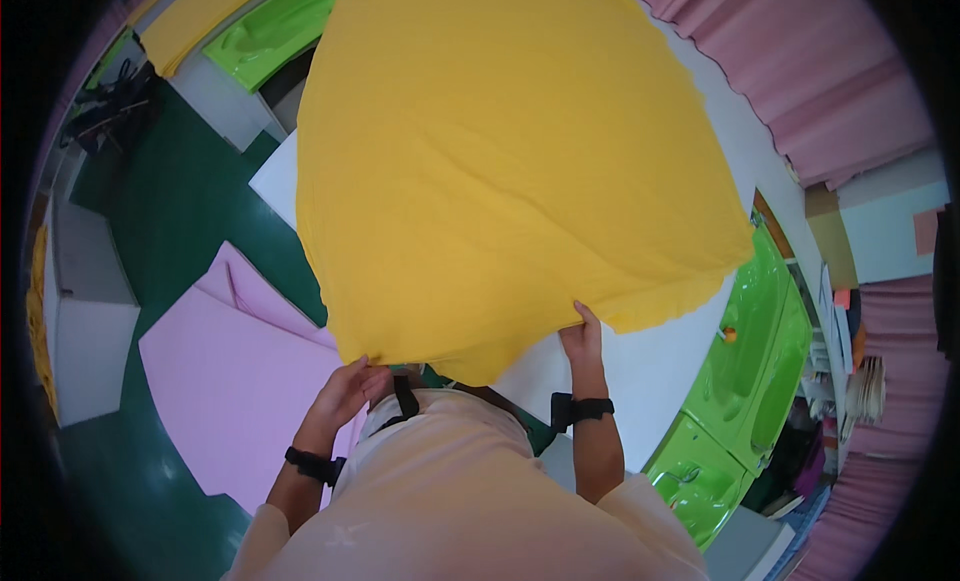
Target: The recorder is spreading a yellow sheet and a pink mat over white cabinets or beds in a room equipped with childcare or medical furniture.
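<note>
A large yellow cloth (510,161) spreads out in front of me over a white table (640,391), with soft wrinkles across it. Its near edge sags between my hands. My left hand (355,386) pinches the near left corner, in front of my waist. Farther right, my right hand (583,336) grips the near edge between thumb and fingers. Past my right hand, the cloth's edge lies on the tabletop. Both wrists wear black bands.
Light pink padded panels (240,381) stand at my left above a dark green floor (180,221). Bright green basins (740,361) line the right side, and another green basin (270,31) is at the far left. Pink curtains (800,71) hang at the far right.
</note>
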`<action>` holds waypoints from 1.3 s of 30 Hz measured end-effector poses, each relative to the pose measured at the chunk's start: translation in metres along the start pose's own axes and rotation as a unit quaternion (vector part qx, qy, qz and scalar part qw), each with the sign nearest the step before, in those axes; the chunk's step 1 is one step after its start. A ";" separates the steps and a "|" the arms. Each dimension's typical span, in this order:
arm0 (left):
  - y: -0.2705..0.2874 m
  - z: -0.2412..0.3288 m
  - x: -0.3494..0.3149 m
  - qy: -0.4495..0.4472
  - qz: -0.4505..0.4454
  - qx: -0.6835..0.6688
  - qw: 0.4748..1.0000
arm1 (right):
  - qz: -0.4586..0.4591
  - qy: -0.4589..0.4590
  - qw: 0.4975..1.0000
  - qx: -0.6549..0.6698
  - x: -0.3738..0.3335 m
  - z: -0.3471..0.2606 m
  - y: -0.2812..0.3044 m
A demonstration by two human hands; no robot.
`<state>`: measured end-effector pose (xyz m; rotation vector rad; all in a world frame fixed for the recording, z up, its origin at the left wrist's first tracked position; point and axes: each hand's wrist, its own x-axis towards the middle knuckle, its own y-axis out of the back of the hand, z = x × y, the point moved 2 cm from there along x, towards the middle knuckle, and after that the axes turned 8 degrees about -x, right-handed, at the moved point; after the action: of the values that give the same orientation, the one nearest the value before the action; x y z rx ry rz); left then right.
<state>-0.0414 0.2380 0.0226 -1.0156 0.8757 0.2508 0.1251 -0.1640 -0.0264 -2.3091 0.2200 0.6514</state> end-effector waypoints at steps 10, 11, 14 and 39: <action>0.086 0.082 0.086 -0.330 0.177 -0.140 0.917 | -0.070 -0.183 0.967 -0.165 -0.030 0.037 -0.019; 0.072 0.100 0.082 -0.339 0.187 -0.106 0.916 | -0.039 -0.160 0.976 -0.140 -0.029 0.031 -0.012; 0.038 0.154 0.065 -0.374 0.169 -0.065 0.910 | 0.013 -0.178 0.984 -0.016 -0.014 0.013 0.021; 0.063 0.158 0.055 -0.520 0.458 0.318 0.647 | 0.372 0.135 0.858 -0.329 -0.046 -0.017 0.029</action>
<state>0.0407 0.3902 -0.0208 0.4026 0.2350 1.1663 0.0826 -0.1977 -0.0093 -2.9657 1.2400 0.8578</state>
